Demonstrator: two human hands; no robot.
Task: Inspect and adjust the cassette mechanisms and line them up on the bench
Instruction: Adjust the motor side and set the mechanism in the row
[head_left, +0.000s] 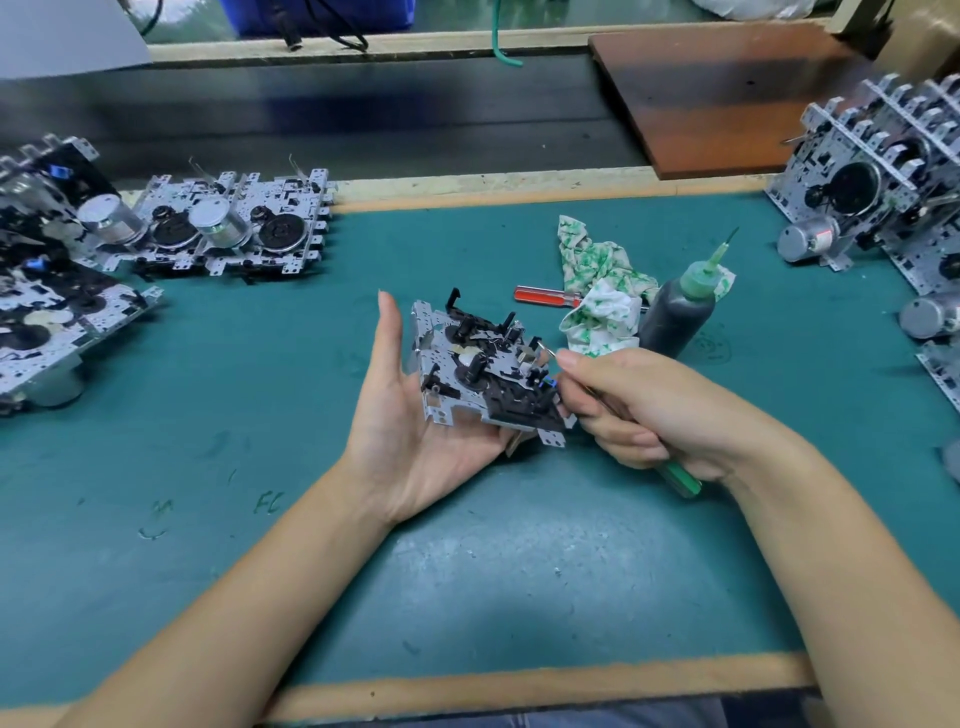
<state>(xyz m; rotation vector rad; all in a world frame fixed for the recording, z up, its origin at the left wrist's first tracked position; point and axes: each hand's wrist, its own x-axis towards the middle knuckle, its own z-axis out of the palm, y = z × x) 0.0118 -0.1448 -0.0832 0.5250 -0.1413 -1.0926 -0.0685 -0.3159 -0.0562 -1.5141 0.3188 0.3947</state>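
Note:
A silver cassette mechanism (483, 371) with black plastic parts lies tilted in my left hand (410, 431), held up over the green bench mat (467, 571). The palm faces up and cradles it from below, thumb straight up at its left edge. My right hand (644, 410) grips a green-handled tool (680, 480), whose thin metal tip touches the mechanism's right side. Several more mechanisms (234, 226) lie in a row at the far left, and others (883, 171) stand stacked at the far right.
A dark squeeze bottle (675, 312) with a green nozzle stands just behind my right hand, beside a crumpled white-and-green cloth (597, 291) and a red-handled screwdriver (545, 296). A brown board (727, 104) lies at the back right. The bench's wooden edge (519, 686) runs along the front.

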